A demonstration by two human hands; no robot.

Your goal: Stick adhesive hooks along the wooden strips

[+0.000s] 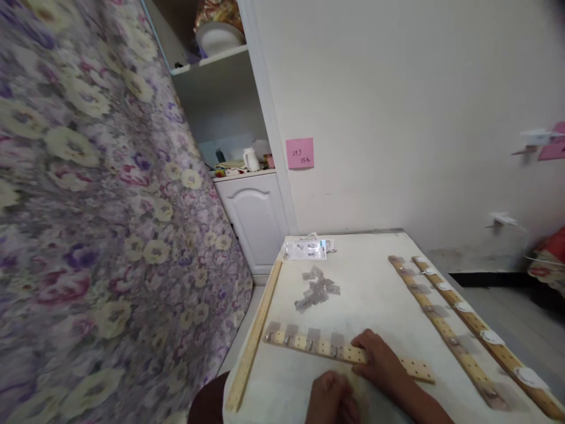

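Observation:
A perforated wooden strip (318, 346) lies across the near part of the white table (375, 294), with several small grey plastic tabs clipped along its left half. My right hand (382, 360) rests on the strip's middle, fingers curled down onto it. My left hand (332, 400) sits just in front of the strip at the table's near edge, closed in a loose fist; what it holds, if anything, is hidden. A loose pile of grey tabs (316, 290) lies beyond the strip.
Two long perforated strips (445, 335) with white discs lie at the right. A plain wooden strip (256, 338) runs along the left edge. A small clear packet (305, 249) sits at the far edge. A floral curtain (88, 224) hangs at left; a white cabinet (256, 218) stands behind.

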